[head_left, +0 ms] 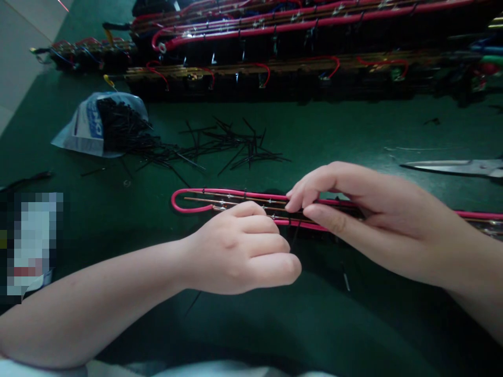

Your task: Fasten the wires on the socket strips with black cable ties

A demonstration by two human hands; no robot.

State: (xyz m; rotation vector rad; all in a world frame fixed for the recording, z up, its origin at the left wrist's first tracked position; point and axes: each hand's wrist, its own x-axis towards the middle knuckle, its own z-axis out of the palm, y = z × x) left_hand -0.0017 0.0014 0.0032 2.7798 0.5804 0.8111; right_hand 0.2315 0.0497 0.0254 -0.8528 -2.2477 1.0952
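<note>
A long, narrow wiring assembly point(204, 199) lies across the green table, with a red cable point(175, 200) looped at its left end and thin copper-coloured rods along it. My left hand point(239, 248) is closed in a fist over its near edge; the fingertips and whatever they grip are hidden. A thin dark strand, like a cable tie point(296, 233), shows beside the fist. Over the assembly, just to the right, my right hand point(377, 214) has its fingers loosely bent. Its fingertips meet the assembly, and the thumb is apart from the index finger.
Black cable ties point(236, 144) spill from a clear plastic bag point(84, 128) behind the hands. Scissors point(451, 167) lie at the right. Larger wired assemblies point(251, 34) stretch along the back. At left is a blurred-out white item point(33, 241).
</note>
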